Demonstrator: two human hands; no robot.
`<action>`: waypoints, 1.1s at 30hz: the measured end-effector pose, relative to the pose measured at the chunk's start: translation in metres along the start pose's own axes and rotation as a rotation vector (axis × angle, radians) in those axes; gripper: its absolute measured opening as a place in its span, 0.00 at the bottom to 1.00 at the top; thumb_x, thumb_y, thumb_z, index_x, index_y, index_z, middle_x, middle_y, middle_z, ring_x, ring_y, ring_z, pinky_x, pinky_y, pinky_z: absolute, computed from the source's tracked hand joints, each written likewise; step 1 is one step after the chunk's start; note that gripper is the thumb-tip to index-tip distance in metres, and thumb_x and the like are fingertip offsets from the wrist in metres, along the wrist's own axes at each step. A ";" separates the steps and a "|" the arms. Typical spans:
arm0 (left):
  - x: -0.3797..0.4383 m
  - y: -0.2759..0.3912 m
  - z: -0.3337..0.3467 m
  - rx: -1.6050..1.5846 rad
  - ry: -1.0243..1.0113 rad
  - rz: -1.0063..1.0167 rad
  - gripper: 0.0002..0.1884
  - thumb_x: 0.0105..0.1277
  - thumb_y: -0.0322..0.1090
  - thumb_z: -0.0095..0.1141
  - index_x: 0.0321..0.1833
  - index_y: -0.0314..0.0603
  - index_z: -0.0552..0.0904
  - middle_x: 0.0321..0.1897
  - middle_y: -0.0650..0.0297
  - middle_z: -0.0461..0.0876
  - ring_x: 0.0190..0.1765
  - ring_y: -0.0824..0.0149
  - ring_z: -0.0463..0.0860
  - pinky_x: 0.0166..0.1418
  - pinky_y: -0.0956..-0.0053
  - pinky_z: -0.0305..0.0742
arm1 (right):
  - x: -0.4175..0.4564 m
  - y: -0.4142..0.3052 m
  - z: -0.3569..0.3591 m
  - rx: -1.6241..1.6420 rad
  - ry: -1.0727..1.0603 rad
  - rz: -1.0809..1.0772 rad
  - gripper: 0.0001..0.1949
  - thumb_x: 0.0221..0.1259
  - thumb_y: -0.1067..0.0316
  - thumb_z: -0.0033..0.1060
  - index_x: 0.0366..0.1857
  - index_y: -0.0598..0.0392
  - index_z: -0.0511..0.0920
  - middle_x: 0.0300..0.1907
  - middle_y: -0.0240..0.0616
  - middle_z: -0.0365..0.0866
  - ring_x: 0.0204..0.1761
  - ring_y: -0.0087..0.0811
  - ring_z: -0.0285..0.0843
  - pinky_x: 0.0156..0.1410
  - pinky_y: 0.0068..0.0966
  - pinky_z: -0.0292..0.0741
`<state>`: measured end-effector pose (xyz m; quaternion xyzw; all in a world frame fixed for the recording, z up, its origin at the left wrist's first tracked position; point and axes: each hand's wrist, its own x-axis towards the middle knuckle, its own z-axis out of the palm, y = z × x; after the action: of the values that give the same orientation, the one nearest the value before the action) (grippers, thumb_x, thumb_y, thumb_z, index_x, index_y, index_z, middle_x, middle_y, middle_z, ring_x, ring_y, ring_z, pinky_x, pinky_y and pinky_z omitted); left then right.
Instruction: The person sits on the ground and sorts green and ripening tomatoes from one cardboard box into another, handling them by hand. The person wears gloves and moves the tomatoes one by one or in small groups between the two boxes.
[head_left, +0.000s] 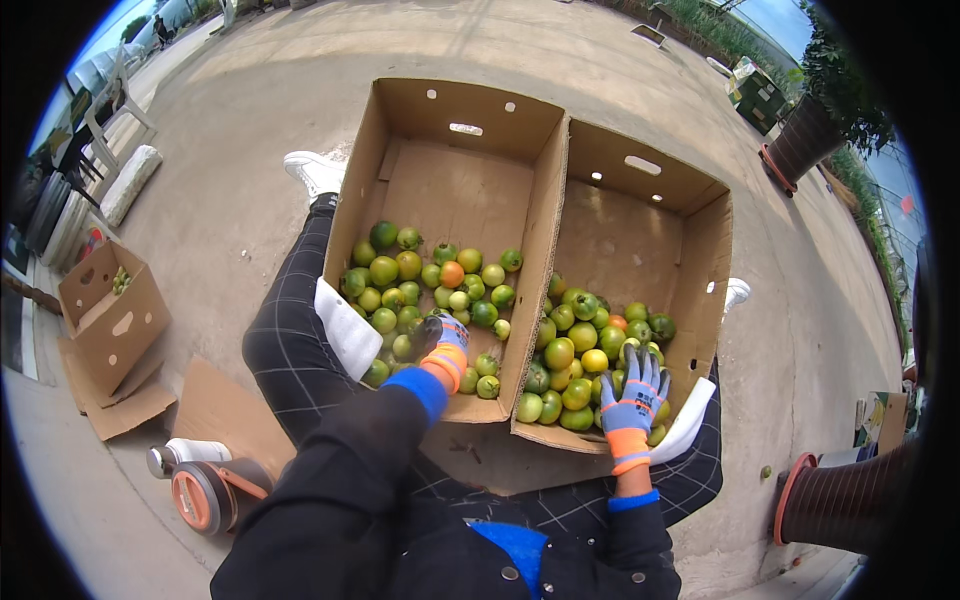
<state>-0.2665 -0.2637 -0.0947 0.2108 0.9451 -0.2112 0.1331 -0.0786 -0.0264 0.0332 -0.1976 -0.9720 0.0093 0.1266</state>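
Two open cardboard boxes stand side by side between my legs. The left box (465, 180) holds a spread of mostly green tomatoes (384, 270), with one orange tomato (451, 274) among them. My left hand (445, 339), in a grey-blue and orange work glove, reaches down among these tomatoes; its fingers are partly hidden and blurred, so a grip cannot be made out. In the right box (619, 232), green and yellowish tomatoes (577, 336) are heaped at the near end. My gloved right hand (636, 394) lies palm down over that heap, fingers apart.
White padding (349, 330) covers the left box's near corner. At left are a smaller cardboard box (116, 315), flat cardboard (225, 412), a white bottle (196, 450) and a lidded jug (217, 495). Large plant pots (847, 495) stand at right. A white chair (116, 112) is further back.
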 end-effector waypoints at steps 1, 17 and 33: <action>-0.004 -0.005 -0.020 0.045 -0.056 0.012 0.18 0.55 0.47 0.61 0.45 0.48 0.86 0.49 0.59 0.83 0.50 0.59 0.82 0.42 0.57 0.76 | -0.001 -0.008 -0.005 0.057 0.045 -0.045 0.33 0.56 0.52 0.62 0.68 0.46 0.67 0.68 0.42 0.65 0.71 0.42 0.58 0.77 0.47 0.45; -0.106 -0.070 -0.170 -2.084 -0.476 0.465 0.16 0.64 0.41 0.64 0.45 0.34 0.81 0.31 0.65 0.81 0.30 0.75 0.80 0.37 0.80 0.76 | 0.004 -0.089 -0.067 0.840 0.113 -0.309 0.33 0.50 0.65 0.71 0.63 0.57 0.70 0.59 0.47 0.75 0.60 0.47 0.71 0.64 0.38 0.67; -0.017 0.003 -0.059 -0.557 -0.252 0.304 0.27 0.54 0.55 0.64 0.52 0.45 0.84 0.51 0.55 0.84 0.55 0.54 0.82 0.58 0.61 0.76 | 0.006 -0.011 -0.002 0.206 0.111 -0.080 0.31 0.57 0.59 0.62 0.67 0.53 0.67 0.65 0.43 0.68 0.69 0.42 0.61 0.76 0.45 0.47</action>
<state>-0.2599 -0.2407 -0.0385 0.2771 0.9004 0.0532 0.3313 -0.0874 -0.0339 0.0372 -0.1449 -0.9645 0.0932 0.2003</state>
